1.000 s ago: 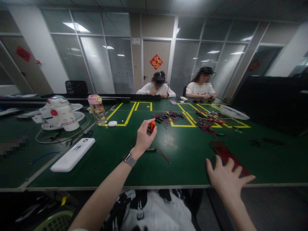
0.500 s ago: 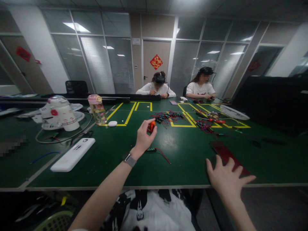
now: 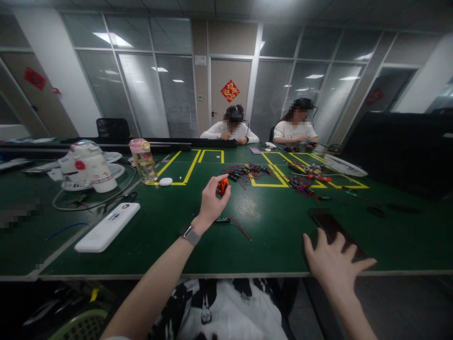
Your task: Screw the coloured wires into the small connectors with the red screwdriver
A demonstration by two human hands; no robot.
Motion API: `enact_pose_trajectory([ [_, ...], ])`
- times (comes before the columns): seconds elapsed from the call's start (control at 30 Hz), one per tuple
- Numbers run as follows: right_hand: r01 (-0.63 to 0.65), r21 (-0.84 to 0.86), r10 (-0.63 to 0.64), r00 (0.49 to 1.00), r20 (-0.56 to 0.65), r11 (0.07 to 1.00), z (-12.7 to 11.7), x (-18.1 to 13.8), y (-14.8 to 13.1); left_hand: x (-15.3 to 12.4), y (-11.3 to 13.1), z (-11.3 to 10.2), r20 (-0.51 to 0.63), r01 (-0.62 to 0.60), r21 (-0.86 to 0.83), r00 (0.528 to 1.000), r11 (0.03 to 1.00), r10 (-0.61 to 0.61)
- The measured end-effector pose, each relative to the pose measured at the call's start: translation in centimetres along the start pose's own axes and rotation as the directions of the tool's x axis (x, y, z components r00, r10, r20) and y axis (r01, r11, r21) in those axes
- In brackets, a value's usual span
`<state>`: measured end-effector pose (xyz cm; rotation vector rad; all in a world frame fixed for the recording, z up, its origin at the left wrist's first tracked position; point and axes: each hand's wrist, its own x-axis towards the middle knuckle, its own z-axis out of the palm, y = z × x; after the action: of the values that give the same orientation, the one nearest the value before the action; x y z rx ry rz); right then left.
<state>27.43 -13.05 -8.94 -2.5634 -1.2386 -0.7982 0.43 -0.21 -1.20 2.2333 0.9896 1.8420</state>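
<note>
My left hand (image 3: 211, 203) is raised over the green table (image 3: 276, 226), its fingers closed round a small orange and black part (image 3: 222, 185). A watch sits on that wrist. Just under the hand lies a small black component with red wires (image 3: 230, 222). My right hand (image 3: 334, 264) rests flat with fingers spread at the table's near edge, touching the near end of a dark phone (image 3: 331, 225).
A white power bank (image 3: 106, 226) lies at the near left, with a pink-capped bottle (image 3: 143, 160) and a white appliance (image 3: 87, 166) behind it. Piles of coloured wires (image 3: 247, 172) and tools lie among yellow tape lines. Two people sit at the far end.
The phone under my right hand showed a red screen before and is now dark. Both hands stay where they were.
</note>
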Motion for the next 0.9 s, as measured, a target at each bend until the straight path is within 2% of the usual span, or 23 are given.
enact_pose_trajectory([
  [0.9, 0.006, 0.001, -0.006, 1.000, -0.014, 1.000, 0.17, 0.07, 0.12, 0.02, -0.04, 0.04, -0.001, -0.005, 0.002, 1.000, 1.000, 0.005],
])
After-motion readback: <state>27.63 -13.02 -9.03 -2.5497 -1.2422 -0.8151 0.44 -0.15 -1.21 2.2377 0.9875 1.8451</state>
